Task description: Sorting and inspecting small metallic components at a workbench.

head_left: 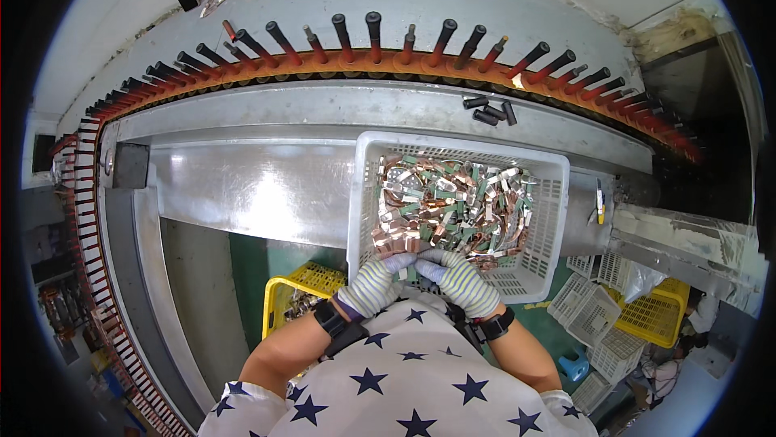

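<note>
My left hand (pixel 373 285), in a striped knit glove, is at the near wall of a white plastic basket (pixel 462 143). My right hand (pixel 464 282), gloved the same way, almost meets it fingertip to fingertip. The fingers of both hands are closed, and what they pinch is too small and covered to make out. A bit of green and pale metal shows just between the hands. Many small copper-coloured metal parts (pixel 444 206), some with green sections, fill the basket in a loose heap. The basket rests on a shiny metal bench (pixel 242 186).
Beyond the bench curves an orange conveyor (pixel 380 61) with upright red and black pegs. Several black caps (pixel 489 110) lie on its metal ledge. A yellow basket (pixel 279 299) stands low at the left; white crates (pixel 586 308) and another yellow basket (pixel 659 316) sit at the right.
</note>
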